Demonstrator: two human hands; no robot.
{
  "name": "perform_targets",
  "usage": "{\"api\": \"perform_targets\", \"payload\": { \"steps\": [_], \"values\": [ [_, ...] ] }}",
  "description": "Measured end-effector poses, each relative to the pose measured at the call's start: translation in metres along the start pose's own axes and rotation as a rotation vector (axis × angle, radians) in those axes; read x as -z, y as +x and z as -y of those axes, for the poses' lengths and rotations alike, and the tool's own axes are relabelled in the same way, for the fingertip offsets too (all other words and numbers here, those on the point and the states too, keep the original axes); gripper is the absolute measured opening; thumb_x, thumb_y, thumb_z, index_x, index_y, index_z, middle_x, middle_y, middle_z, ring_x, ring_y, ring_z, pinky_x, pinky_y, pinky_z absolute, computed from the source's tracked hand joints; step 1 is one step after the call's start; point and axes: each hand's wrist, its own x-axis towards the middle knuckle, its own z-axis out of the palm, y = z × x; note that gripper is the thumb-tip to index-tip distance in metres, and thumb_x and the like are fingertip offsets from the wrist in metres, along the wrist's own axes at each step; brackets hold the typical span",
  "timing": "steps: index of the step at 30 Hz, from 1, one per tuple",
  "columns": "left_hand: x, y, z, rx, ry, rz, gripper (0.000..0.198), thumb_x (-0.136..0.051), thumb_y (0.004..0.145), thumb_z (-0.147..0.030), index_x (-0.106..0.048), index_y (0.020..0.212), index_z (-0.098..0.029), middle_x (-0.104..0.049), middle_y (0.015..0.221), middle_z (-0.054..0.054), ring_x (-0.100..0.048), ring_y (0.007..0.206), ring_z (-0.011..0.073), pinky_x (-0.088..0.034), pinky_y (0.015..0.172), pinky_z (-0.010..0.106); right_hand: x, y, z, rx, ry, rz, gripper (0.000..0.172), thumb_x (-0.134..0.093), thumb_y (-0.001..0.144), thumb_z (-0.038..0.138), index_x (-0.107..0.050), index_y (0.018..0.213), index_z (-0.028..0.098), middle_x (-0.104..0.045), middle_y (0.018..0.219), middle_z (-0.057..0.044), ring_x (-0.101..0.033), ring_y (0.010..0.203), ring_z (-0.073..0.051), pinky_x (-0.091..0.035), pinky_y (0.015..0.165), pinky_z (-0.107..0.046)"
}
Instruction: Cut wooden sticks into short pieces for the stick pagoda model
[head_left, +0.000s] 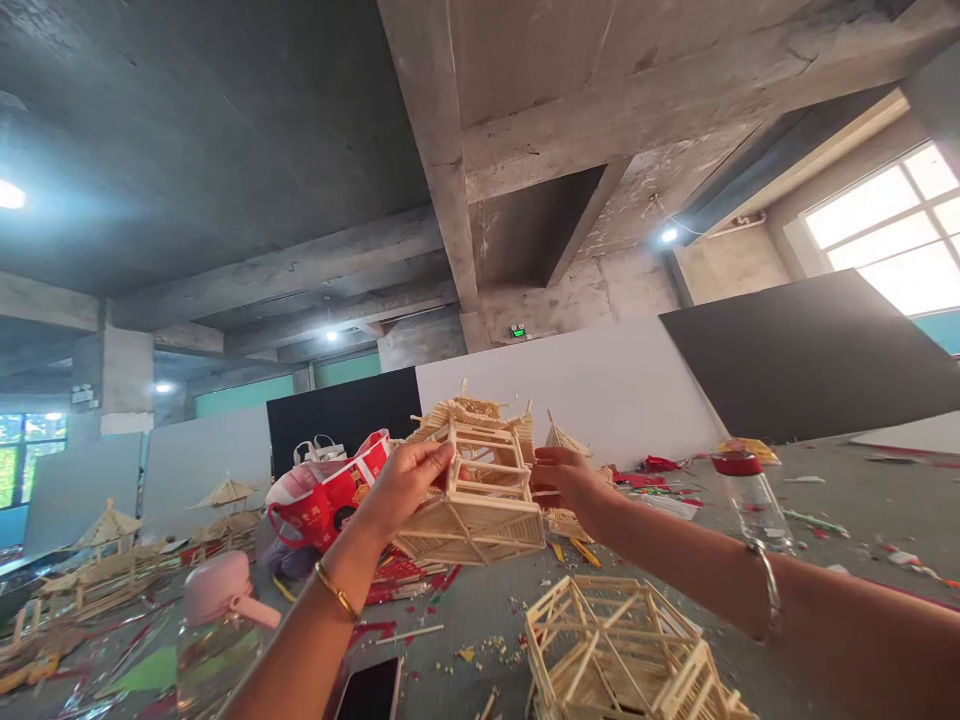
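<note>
Along the far edge of the grey tabletop [442, 690] stands a pale panel [570, 375]. Above the tabletop, short of that edge, the stick model [480, 520] is held up, its underside showing. A lattice frame [603, 632] sits toward the near edge. The left hand [409, 480] grips the model's left side; the right hand [574, 485] is at the other side, its hold unclear. Light, even pressure at joints would likely prevent flexing.
</note>
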Motion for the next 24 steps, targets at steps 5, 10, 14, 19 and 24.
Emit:
{"api": "perform_targets", "payload": {
  "steps": [5,10,14,19,24],
  "values": [
    [0.006,0.005,0.017,0.061,-0.183,-0.081,0.031,-0.063,0.068,-0.042,-0.066,0.069,-0.011,-0.062,0.060,0.003,-0.054,0.054,0.0120,-0.040,0.054,0.022,-0.001,0.007,0.000,-0.029,-0.023,0.006,0.041,-0.061,0.065,0.014,-0.043,0.101,0.013,-0.059,0.079,-0.004,-0.058,0.063,-0.013,-0.048,0.055,-0.024],
    [0.012,0.004,0.034,0.131,-0.338,-0.169,0.023,-0.065,0.062,-0.036,-0.065,0.064,-0.013,-0.059,0.053,0.000,-0.052,0.048,0.0127,-0.040,0.049,0.023,0.005,0.008,0.003,-0.040,-0.067,0.039,0.036,-0.060,0.067,0.013,-0.043,0.100,0.013,-0.059,0.082,-0.006,-0.059,0.065,-0.013,-0.049,0.058,-0.025],
    [0.016,0.004,0.042,0.106,-0.414,-0.170,0.018,-0.063,0.063,-0.031,-0.064,0.066,-0.014,-0.061,0.057,0.001,-0.056,0.053,0.0149,-0.040,0.048,0.023,0.011,0.004,0.008,-0.024,-0.126,0.062,0.030,-0.056,0.072,0.013,-0.043,0.098,0.014,-0.059,0.084,-0.006,-0.059,0.066,-0.013,-0.048,0.057,-0.024],
    [0.016,-0.001,0.044,0.025,-0.434,-0.189,0.016,-0.062,0.062,-0.026,-0.065,0.071,-0.013,-0.065,0.066,0.003,-0.059,0.063,0.0176,-0.040,0.052,0.023,0.017,-0.004,0.015,-0.031,-0.294,0.048,0.016,-0.057,0.070,0.014,-0.048,0.084,0.013,-0.056,0.069,-0.003,-0.055,0.058,-0.012,-0.044,0.049,-0.022],
    [0.011,-0.008,0.038,-0.020,-0.440,-0.241,0.015,-0.063,0.061,-0.025,-0.066,0.070,-0.013,-0.066,0.067,0.003,-0.061,0.068,0.0196,-0.043,0.057,0.025,0.015,-0.016,0.020,-0.057,-0.385,0.179,0.020,-0.053,0.074,0.025,-0.050,0.059,0.012,-0.049,0.052,0.000,-0.045,0.044,-0.007,-0.038,0.043,-0.020]
  ]
}}
